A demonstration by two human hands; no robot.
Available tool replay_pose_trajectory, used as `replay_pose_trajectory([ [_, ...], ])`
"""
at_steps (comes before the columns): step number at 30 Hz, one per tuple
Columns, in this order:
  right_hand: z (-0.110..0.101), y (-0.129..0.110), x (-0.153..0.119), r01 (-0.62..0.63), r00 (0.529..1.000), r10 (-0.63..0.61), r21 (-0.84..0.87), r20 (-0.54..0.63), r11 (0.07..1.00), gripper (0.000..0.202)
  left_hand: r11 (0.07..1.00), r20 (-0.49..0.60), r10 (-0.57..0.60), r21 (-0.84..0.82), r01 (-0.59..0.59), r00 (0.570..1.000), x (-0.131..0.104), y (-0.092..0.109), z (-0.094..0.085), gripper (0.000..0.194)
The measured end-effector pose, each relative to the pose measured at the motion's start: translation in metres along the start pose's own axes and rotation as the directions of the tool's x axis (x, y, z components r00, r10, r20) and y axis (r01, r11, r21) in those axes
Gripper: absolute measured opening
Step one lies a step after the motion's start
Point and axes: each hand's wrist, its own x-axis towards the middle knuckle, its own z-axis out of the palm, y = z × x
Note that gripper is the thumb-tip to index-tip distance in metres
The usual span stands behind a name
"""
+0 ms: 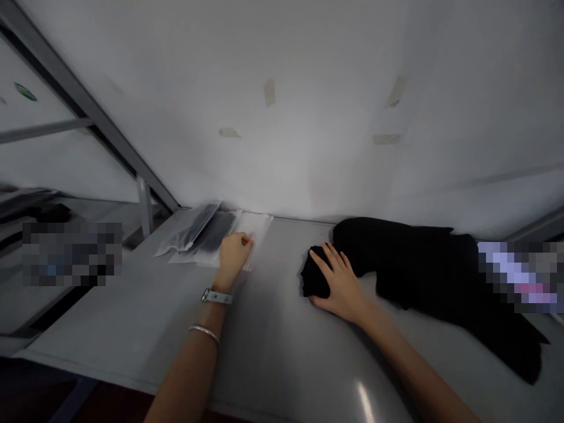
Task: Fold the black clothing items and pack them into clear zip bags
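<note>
My right hand (341, 288) spans a small folded black cloth bundle (315, 276), with the thumb at its near edge and the fingers over its top. Beside it lies a larger heap of black fabric (423, 270), probably garments, loosely spread along the table. My left hand (234, 252) is closed, its fingers curled over the rightmost clear plastic zip bag (259, 226). Whether it pinches that bag or something small is hidden. Just left of it, overlapping plastic bags (194, 229) hold dark cloth.
The grey table (264, 352) runs up to a white wall (308, 164) with pieces of tape on it. A grey metal frame post (145, 205) stands at the left, with another table (110, 208) beyond it. Blurred patches cover parts of both sides.
</note>
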Motion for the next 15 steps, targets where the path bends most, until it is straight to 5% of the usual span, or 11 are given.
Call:
replay_pose_trajectory([
  [8,-0.002,0.003,-0.002,0.024,1.0,-0.024,0.011,0.018,1.0,0.099,0.878,0.077,-0.092,-0.464,0.117,0.993,-0.006,0.01,-0.003,0.035],
  [12,-0.002,0.007,-0.002,0.044,0.997,-0.046,0.034,0.066,0.998,0.114,0.754,0.158,-0.027,-0.646,0.124,0.987,-0.018,0.03,0.002,0.044],
  [15,0.002,0.007,-0.002,0.015,1.0,-0.016,0.032,0.021,0.999,0.101,0.675,0.335,0.093,-0.714,0.188,0.938,-0.033,0.047,0.012,0.044],
])
